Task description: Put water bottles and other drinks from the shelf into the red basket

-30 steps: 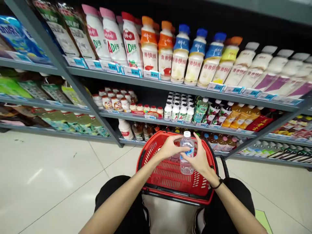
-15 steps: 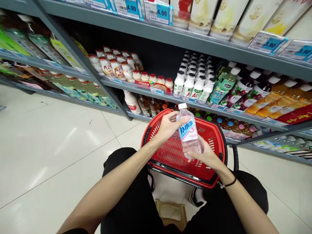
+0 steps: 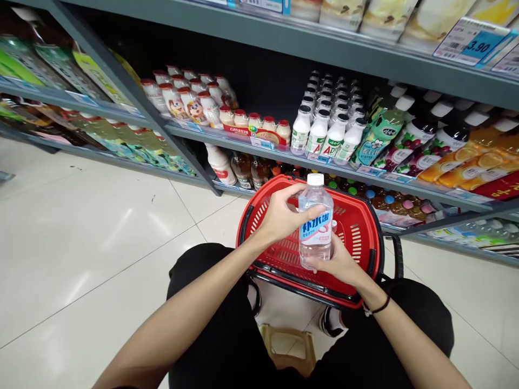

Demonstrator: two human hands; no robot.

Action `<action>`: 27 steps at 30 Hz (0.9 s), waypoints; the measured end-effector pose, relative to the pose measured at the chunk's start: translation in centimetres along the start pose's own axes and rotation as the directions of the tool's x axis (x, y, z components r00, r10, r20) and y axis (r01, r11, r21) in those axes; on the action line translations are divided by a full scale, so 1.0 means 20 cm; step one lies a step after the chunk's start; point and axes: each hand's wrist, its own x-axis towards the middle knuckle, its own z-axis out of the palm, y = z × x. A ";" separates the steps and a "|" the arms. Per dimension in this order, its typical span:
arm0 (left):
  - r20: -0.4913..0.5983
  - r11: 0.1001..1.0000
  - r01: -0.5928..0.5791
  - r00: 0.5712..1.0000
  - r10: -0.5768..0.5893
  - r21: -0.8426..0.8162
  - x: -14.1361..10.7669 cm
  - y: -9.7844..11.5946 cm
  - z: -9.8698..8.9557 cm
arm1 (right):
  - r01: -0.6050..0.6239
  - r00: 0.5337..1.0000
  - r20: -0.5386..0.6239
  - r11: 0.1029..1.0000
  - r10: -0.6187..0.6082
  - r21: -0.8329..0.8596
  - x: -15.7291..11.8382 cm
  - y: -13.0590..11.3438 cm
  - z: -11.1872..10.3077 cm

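Between both hands (image 3: 280, 217) (image 3: 339, 265), bottle (image 3: 316, 232) now straighter

The bottle (image 3: 318, 251) and my fingers (image 3: 312, 213) block the middle of the red basket (image 3: 360, 216), but I could reach in at its right side. Its far rim stands near the bottom shelf (image 3: 227, 187). Dark open room lies behind the low red-capped pack (image 3: 254, 129).

This is a shop: bottled drinks (image 3: 318, 132) line grey shelves (image 3: 284, 38), a price tag (image 3: 470, 43) reads 3.90, a red shopping basket (image 3: 344, 202) stands near; the shadowed bottom row (image 3: 385, 205) seems drinks too.
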 end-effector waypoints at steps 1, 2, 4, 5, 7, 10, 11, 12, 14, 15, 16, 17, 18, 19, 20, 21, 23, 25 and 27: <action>0.002 1.000 0.003 1.000 -0.003 0.010 0.00 0.00 0.00 | 0.004 1.000 -0.005 1.000 -0.004 -0.004 0.00 0.00 0.00; 0.003 1.000 0.005 1.000 -0.005 0.018 0.00 0.00 0.00 | 0.008 1.000 -0.008 1.000 -0.008 -0.009 0.01 0.01 0.00; 0.006 1.000 0.008 1.000 -0.008 0.030 0.00 0.01 0.00 | 0.015 1.000 -0.007 1.000 -0.015 -0.016 0.01 0.01 -0.01; 0.006 0.999 0.006 1.000 -0.006 0.035 -0.01 0.01 0.00 | 0.018 1.000 -0.003 1.000 -0.018 -0.018 0.01 0.01 -0.01; 0.003 0.999 -0.002 1.000 0.002 0.032 -0.01 0.01 0.00 | 0.030 1.000 -0.004 0.999 -0.030 -0.022 0.01 0.02 0.00; 0.005 1.000 0.004 1.000 -0.004 0.002 -0.01 0.01 0.00 | 0.061 0.998 -0.028 0.998 -0.062 -0.031 0.01 0.04 0.00; 0.002 1.000 0.009 1.000 -0.009 -0.006 0.00 0.00 0.00 | 0.068 0.997 -0.031 0.997 -0.069 -0.037 0.01 0.04 0.00; -0.004 1.000 0.015 1.000 -0.015 -0.011 0.00 0.00 0.01 | 0.071 0.997 -0.028 0.997 -0.072 -0.043 0.01 0.04 0.00; -0.017 1.000 0.024 1.000 -0.025 -0.012 0.00 -0.01 0.01 | 0.073 0.997 -0.023 0.996 -0.074 -0.053 0.02 0.05 0.00; -0.020 0.999 0.030 0.999 -0.030 -0.012 0.00 -0.01 0.01 | 0.074 0.997 -0.024 0.996 -0.075 -0.056 0.02 0.05 0.00; -0.017 0.999 0.037 0.999 -0.037 -0.016 0.00 -0.02 0.01 | 0.073 0.997 -0.026 0.996 -0.075 -0.059 0.02 0.04 0.00; -0.012 0.999 0.043 0.999 -0.043 -0.021 0.01 -0.02 0.01 | 0.073 0.997 -0.029 0.995 -0.075 -0.061 0.01 0.04 0.00; -0.007 0.999 0.048 0.999 -0.048 -0.026 0.01 -0.02 0.01 | 0.071 0.997 -0.032 0.996 -0.074 -0.062 0.01 0.04 0.00; -0.004 0.998 0.053 0.999 -0.053 -0.031 0.01 -0.02 0.01 | 0.068 0.997 -0.035 0.996 -0.070 -0.062 0.01 0.04 0.00; -0.002 0.998 0.058 0.998 -0.059 -0.035 0.01 -0.02 0.01 | 0.060 0.997 -0.037 0.996 -0.062 -0.059 0.01 0.04 0.00; 0.000 0.997 0.063 0.998 -0.063 -0.040 0.01 -0.02 0.02 | 0.051 0.998 -0.040 0.997 -0.053 -0.053 0.01 0.04 0.00; 0.003 0.997 0.063 0.998 -0.063 -0.043 0.00 -0.02 0.02 | 0.031 0.999 -0.043 0.999 -0.033 -0.035 0.00 0.04 0.00; 0.000 0.998 0.055 0.998 -0.055 -0.040 0.00 -0.02 0.02 | 0.012 0.999 -0.035 1.000 -0.012 -0.015 0.00 0.04 0.00; -0.016 0.998 0.045 0.999 -0.046 -0.033 0.01 -0.02 0.02 | 0.002 0.999 -0.037 1.000 -0.002 -0.003 0.00 0.04 0.00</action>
